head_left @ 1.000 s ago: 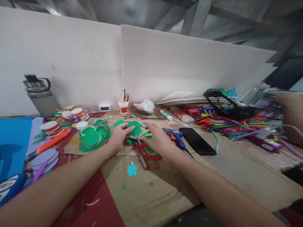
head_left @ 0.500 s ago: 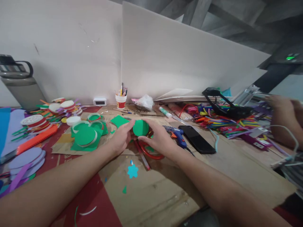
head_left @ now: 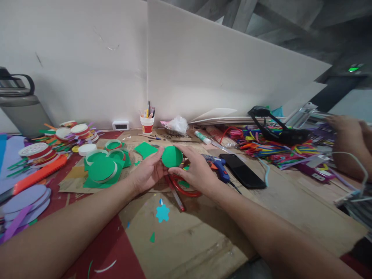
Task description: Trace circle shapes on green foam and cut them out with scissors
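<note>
A green foam-like disc is held upright between my two hands, its flat face toward me. My left hand grips its left edge, thumb at the upper left. On the other side, my right hand curls round the right edge, thumb below and fingers behind. Whether the disc is fixed to something at its back is hidden. Under my hands lie a red-tipped pen and a red ring. Left of my hands, green discs and white-rimmed rings sit on green sheet pieces. A blue flower cutout lies nearer me.
At right are a blue glue gun, a black phone and a heap of pipe cleaners. An orange cutter and a bottle stand or lie left. Another person's hand shows far right.
The view has shifted slightly, so things at left sit further left. Both hands keep hold of the green disc, and the left hand's fingers have opened out a little beneath it.
</note>
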A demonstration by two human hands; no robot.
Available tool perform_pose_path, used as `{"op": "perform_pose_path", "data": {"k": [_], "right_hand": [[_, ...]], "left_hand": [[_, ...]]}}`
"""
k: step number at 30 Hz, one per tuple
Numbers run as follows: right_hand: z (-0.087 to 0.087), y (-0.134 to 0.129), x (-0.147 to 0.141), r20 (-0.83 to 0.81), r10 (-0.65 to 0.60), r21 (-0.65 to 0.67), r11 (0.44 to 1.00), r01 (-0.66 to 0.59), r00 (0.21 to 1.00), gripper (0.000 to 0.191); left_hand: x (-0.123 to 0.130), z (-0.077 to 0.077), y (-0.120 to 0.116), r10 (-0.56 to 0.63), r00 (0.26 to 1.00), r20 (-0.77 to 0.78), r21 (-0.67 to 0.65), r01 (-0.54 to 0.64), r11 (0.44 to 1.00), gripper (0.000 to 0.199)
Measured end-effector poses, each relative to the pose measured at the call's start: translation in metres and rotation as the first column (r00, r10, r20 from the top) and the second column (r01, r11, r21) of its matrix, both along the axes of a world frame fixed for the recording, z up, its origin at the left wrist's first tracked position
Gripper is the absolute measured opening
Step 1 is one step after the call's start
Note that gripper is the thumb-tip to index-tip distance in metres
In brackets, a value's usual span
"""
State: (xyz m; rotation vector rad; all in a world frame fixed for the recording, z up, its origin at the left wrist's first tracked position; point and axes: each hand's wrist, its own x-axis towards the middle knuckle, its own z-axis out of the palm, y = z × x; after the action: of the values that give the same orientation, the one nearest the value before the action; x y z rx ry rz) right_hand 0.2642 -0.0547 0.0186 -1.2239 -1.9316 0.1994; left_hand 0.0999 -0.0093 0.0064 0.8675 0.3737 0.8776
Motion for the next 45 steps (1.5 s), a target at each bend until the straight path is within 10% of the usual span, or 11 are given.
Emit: {"op": "perform_pose_path", "data": {"k": [17, 27, 31, 37, 45], "right_hand": [[-0.005, -0.001, -0.002, 0.066, -0.031, 0.034, 0.999, 0.029, 0.997, 0.068], [0.010, 0.003, 0.010, 0.017, -0.053, -0.062, 0.997, 0.054, 0.998, 0.036], [0.015, 0.001, 0.022, 0.289, -0.030, -0.283, 0.952, 0.115, 0.957, 0.026], [0.005, -0.007, 0.017, 0.482, 0.035, -0.306, 0.943, 0.131, 0.875, 0.049], [0.023, -0.002, 0.022, 0.188, -0.218, -0.304, 0.914, 0.267, 0.958, 0.053]], "left_hand": [[-0.002, -0.001, -0.001, -0.038, 0.999, -0.016, 0.001, 0.038, 0.999, 0.031], [-0.001, -0.005, 0.005, 0.431, 0.895, -0.115, 0.331, -0.375, 0.866, 0.023], [-0.005, -0.006, 0.013, 0.592, 0.801, -0.091, 0.340, -0.534, 0.774, 0.024], [-0.008, -0.002, 0.017, 0.624, 0.776, -0.096, 0.373, -0.553, 0.745, 0.021], [-0.011, 0.024, 0.019, 0.655, 0.755, 0.015, 0.370, -0.613, 0.698, 0.015]]}}
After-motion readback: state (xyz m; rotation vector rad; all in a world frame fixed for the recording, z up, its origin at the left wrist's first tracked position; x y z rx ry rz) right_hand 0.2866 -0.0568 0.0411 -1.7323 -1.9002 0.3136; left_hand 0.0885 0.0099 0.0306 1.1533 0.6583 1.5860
